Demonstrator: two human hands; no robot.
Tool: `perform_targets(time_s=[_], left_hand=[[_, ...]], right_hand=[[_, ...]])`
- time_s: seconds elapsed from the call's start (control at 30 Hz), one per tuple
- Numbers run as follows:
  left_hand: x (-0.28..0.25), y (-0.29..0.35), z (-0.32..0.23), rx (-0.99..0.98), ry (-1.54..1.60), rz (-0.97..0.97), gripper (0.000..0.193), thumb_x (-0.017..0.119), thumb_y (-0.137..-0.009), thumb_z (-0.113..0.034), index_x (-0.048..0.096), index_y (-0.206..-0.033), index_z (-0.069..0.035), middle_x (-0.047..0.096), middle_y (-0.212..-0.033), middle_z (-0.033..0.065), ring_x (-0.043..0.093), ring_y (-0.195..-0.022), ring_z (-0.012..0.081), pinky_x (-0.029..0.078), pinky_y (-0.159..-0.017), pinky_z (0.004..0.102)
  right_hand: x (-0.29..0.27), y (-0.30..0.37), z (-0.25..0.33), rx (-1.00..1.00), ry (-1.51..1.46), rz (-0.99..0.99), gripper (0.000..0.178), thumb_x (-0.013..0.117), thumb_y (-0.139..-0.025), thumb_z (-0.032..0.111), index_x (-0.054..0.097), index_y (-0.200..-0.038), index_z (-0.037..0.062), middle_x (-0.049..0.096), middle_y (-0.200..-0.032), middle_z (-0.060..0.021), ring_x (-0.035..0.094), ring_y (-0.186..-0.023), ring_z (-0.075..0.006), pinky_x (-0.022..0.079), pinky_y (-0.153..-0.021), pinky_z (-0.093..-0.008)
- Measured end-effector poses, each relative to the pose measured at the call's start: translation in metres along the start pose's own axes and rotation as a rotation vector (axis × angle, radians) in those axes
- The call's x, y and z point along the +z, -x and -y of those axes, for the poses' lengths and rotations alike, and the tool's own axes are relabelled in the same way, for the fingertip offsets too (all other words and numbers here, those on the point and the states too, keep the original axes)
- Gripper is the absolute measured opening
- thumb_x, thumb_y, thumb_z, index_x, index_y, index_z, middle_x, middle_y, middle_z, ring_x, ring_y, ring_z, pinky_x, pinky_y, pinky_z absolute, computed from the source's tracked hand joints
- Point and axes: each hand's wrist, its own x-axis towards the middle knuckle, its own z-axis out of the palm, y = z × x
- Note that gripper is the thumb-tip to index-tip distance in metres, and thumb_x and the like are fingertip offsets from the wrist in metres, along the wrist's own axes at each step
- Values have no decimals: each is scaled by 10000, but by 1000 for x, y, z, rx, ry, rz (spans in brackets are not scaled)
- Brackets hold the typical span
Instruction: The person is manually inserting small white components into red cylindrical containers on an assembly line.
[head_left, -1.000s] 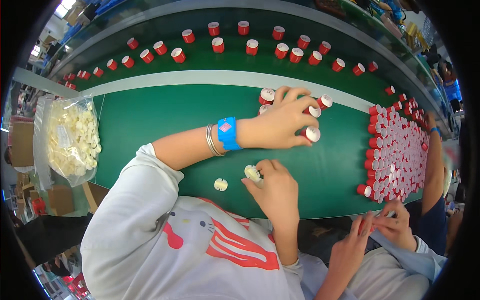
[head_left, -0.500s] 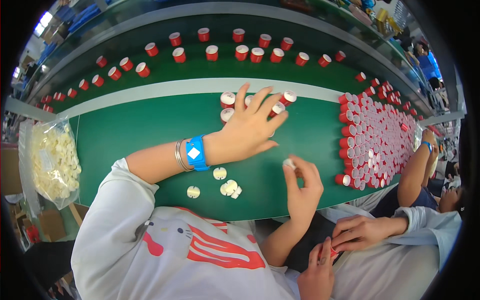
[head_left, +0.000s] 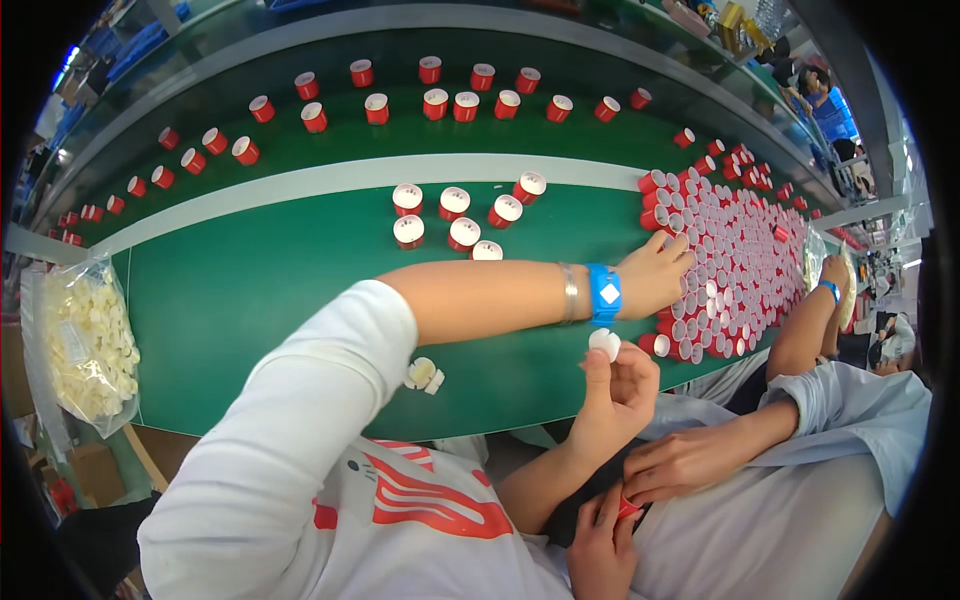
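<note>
Left hand point(head_left: 655, 275) is at the left edge of the dense block of red cups point(head_left: 740, 255), forearm crossing the table from the left, palm down, fingers bent over the nearest cups; fingertips partly hidden, so can't tell if it grips one. Blue wristband point(head_left: 604, 294) and silver bracelets point(head_left: 570, 293) on that wrist. Right hand point(head_left: 622, 392) is gripping a white disc point(head_left: 604, 344) between thumb and index finger, other fingers curled in; disc is raised toward the camera, showing just below the wristband. Loose pale pieces point(head_left: 421, 374) lie on the green table point(head_left: 260, 290) beside the left sleeve point(head_left: 300, 370), partly covered by it. Seven white-topped cups point(head_left: 464, 234) stand as a loose group mid-table, beyond the left forearm; the nearest is partly hidden by it. Behind the grey strip point(head_left: 350, 180), spaced rows of red cups point(head_left: 376, 109) run along the back. Clear bag point(head_left: 88, 345) full of pale pieces sits at the table's left end. On the right, a co-worker's hands point(head_left: 690, 462) hold a small red item point(head_left: 628, 507); further along, another person's arm point(head_left: 808, 325) wears a blue band point(head_left: 829, 291).
</note>
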Motion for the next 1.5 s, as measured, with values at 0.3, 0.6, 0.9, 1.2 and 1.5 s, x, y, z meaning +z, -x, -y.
perform_targets(time_s=[0.3,0.6,0.9,1.2,1.5], left_hand=[[-142,83,38,-442,1133,29,181,646,-836,-105,514,-905,-4,613,-977,112,605,-912,152,526,-709,289],[-158,144,37,-650,942,46,515,669,-783,-4,511,-1270,-52,594,-1081,131,605,-963,215,509,-825,316],[-144,155,44,-385,704,44,385,635,-774,24,570,-1152,-15,593,-1131,138,591,-994,285,508,-824,354],[-139,159,42,-323,549,20,365,610,-794,23,564,-1154,-9,598,-1135,124,564,-1033,312,489,-840,374],[-138,158,43,-370,653,42,345,608,-792,33,575,-1135,5,609,-1113,151,587,-992,302,502,-819,370]], right_hand=[[4,-5,-5,185,-371,32,191,623,-840,-28,509,-993,-20,628,-917,-149,658,-783,-226,563,-741,-331],[31,-10,-21,309,-480,137,114,600,-868,21,586,-943,-63,574,-1116,-193,587,-1033,-266,486,-900,-368],[61,-14,-20,284,-129,100,116,665,-824,49,665,-878,-54,514,-1194,-126,525,-1032,-171,399,-894,-300],[69,-11,-28,150,309,38,123,718,-797,86,663,-813,-22,500,-980,-23,524,-825,-87,417,-697,-217],[78,-11,-16,341,80,33,161,680,-834,91,636,-884,-55,635,-762,-62,538,-532,-66,414,-481,-179]])
